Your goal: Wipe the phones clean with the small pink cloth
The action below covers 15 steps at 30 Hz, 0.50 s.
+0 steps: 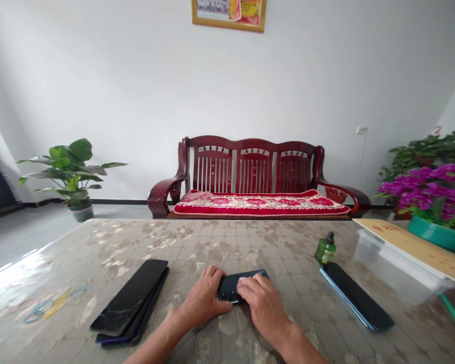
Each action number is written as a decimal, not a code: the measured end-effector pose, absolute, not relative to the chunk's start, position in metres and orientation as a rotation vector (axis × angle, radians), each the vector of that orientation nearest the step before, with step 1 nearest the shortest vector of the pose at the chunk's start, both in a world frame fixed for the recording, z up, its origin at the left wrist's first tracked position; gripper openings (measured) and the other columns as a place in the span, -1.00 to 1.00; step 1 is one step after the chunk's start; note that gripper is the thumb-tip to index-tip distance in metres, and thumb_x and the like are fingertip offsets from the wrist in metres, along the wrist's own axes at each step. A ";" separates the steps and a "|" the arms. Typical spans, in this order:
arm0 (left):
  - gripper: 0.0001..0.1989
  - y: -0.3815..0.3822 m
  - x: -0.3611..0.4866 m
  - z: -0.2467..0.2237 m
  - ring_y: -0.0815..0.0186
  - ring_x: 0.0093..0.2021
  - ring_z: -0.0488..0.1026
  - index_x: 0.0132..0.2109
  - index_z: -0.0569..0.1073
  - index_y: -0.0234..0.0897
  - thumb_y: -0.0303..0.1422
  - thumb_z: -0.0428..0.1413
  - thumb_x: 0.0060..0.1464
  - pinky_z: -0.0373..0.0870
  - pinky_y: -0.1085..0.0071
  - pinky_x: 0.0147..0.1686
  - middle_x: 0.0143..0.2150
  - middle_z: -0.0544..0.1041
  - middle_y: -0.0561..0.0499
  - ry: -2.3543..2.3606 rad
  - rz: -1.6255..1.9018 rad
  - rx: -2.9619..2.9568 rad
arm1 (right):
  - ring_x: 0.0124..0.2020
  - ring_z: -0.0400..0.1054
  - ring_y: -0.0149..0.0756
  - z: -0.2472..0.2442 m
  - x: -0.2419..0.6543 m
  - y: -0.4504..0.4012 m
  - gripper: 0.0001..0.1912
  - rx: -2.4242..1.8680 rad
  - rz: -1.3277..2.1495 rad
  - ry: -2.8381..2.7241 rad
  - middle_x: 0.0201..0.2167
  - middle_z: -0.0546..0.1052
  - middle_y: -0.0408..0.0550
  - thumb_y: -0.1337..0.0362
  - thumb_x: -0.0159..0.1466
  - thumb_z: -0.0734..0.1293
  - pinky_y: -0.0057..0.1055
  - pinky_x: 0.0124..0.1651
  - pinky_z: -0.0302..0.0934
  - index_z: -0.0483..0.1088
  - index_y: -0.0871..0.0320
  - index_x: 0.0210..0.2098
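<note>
A dark phone [229, 287] lies on the patterned tablecloth [197, 247] at the front middle, its camera area facing up near the left end. My left hand [205, 298] grips that left end between fingers and thumb. Bent over the phone's right part is my right hand [263, 303], its closed fingers pressing a small pale pinkish cloth or tissue [241, 280] onto the surface. Several dark phones are stacked at the left, a black one [132, 298] on top. To the right lies another phone [354, 296], dark with a bluish edge, beside a small green bottle [326, 248].
Rubber bands [47, 306] lie at the far left of the table. A clear plastic box [396, 265] stands at the right under a tan board [420, 247], with a teal flowerpot [438, 233] on it. Behind the table is a red wooden bench [252, 164].
</note>
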<state>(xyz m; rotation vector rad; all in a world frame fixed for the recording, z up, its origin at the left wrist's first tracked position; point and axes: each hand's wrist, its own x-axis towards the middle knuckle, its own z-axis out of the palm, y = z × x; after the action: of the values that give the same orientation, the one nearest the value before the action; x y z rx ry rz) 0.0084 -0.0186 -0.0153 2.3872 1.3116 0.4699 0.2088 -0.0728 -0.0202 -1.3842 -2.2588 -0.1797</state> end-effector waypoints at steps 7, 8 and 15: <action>-0.55 -0.017 0.008 -0.016 0.14 -0.04 0.36 -0.09 0.37 -0.21 -0.35 0.26 -0.21 0.30 0.35 -0.05 -0.08 0.34 -0.03 1.309 0.499 2.380 | -0.13 0.35 -0.24 -0.018 0.223 -0.067 -0.75 -1.510 -0.196 -2.146 -0.15 0.57 -0.15 0.47 0.34 0.25 -0.32 -0.06 0.23 0.50 0.03 -0.19; -0.55 -0.017 0.008 -0.015 0.14 -0.04 0.36 -0.10 0.37 -0.21 -0.35 0.27 -0.21 0.31 0.35 -0.05 -0.08 0.34 -0.04 1.307 0.500 2.379 | -0.13 0.35 -0.23 -0.018 0.226 -0.066 -0.75 -1.547 -0.205 -2.122 -0.15 0.56 -0.14 0.47 0.34 0.25 -0.32 -0.06 0.23 0.50 0.04 -0.21; -0.56 -0.019 0.011 -0.010 0.12 -0.03 0.36 -0.12 0.37 -0.20 -0.39 0.26 -0.22 0.31 0.33 -0.04 -0.10 0.35 -0.03 1.336 0.486 2.373 | -0.15 0.34 -0.24 -0.021 0.211 -0.066 -0.78 -1.456 -0.209 -2.200 -0.16 0.56 -0.15 0.45 0.35 0.27 -0.34 -0.05 0.23 0.50 0.04 -0.19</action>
<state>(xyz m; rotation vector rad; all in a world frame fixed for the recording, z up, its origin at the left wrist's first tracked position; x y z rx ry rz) 0.0106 -0.0190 -0.0102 2.3735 1.3363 0.4863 0.2113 -0.0663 -0.0206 -1.4564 -2.2001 -0.2086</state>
